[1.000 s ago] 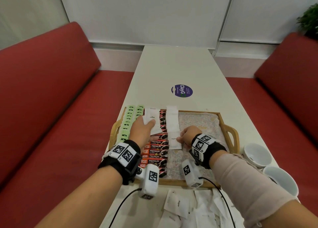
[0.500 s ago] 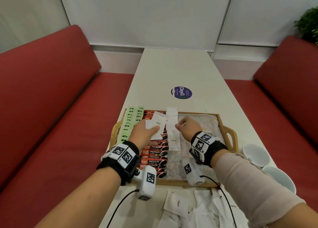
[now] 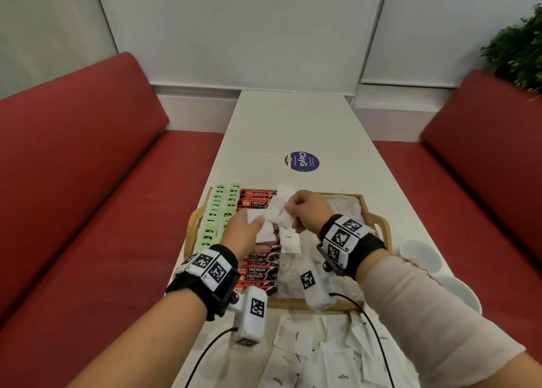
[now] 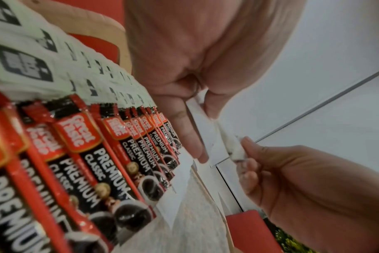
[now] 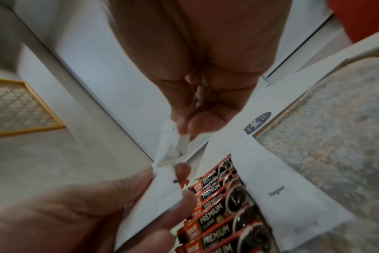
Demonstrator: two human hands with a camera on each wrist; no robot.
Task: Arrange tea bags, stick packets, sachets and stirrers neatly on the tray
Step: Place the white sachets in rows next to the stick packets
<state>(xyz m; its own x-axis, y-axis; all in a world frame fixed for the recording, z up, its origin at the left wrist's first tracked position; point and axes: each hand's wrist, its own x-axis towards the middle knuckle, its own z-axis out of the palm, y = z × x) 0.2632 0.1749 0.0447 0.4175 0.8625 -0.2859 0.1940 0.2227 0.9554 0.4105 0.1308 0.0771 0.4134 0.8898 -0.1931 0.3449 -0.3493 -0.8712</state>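
Lifted since a second ago, both hands pinch white sachets above the tray (image 3: 378, 222), right hand (image 3: 308, 208) just beyond left hand (image 3: 243, 235).

Two rows of green tea bags (image 3: 218, 211) and one wooden tray (image 3: 378, 222). Two white cups (image 3: 419, 255). Coffee sticks (image 3: 259, 270) and sugar sachets (image 3: 296, 337): too overlapped to count.

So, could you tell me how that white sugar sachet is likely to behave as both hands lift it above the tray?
The sugar sachet probably flexes: it looks creased between the right hand and left hand. It seems light, since fingertip pinches carry it. Its smooth paper may slide over the coffee sticks.
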